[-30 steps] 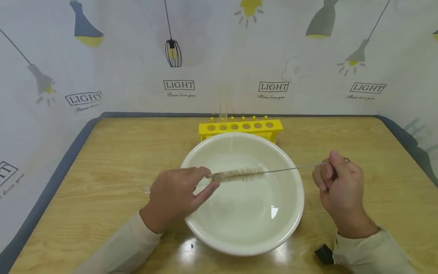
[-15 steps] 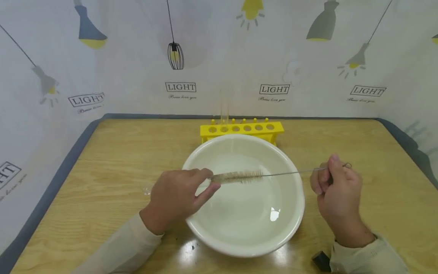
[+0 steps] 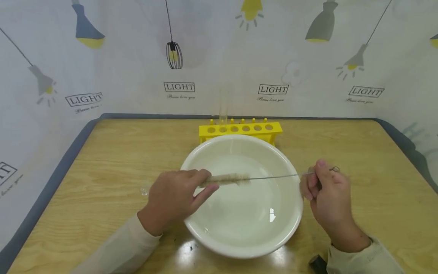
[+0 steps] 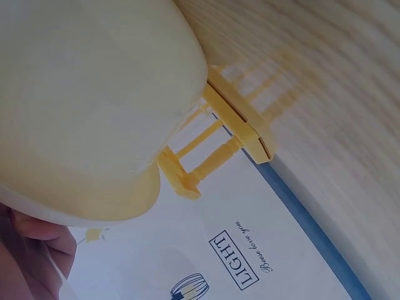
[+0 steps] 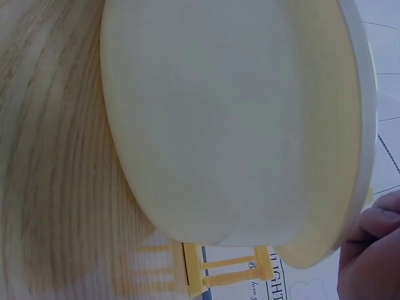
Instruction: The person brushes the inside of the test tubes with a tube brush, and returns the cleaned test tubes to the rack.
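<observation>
My left hand (image 3: 174, 194) grips a clear glass test tube (image 3: 144, 190) over the white basin (image 3: 297, 224). Its see-through end shows left of the knuckles, while the hand hides most of the rest. A test tube brush (image 3: 243, 178) with pale bristles lies in line with the tube, its bristled end partly inside, at the left thumb and forefinger. To the right, my right hand (image 3: 330, 201) pinches the brush's twisted wire handle near the small end loop. In the wrist views the curled fingers show at the basin's rim.
Behind the basin stands a yellow test tube rack (image 3: 241, 130) with another clear tube (image 3: 223, 108) upright in it. A small black object (image 3: 317, 264) lies by the right sleeve. A patterned curtain (image 3: 226, 57) closes off the table's back and sides.
My right hand has moved left and slightly down with the wire handle. The bristles have slid further left toward and into the tube. The left hand stays nearly still.
</observation>
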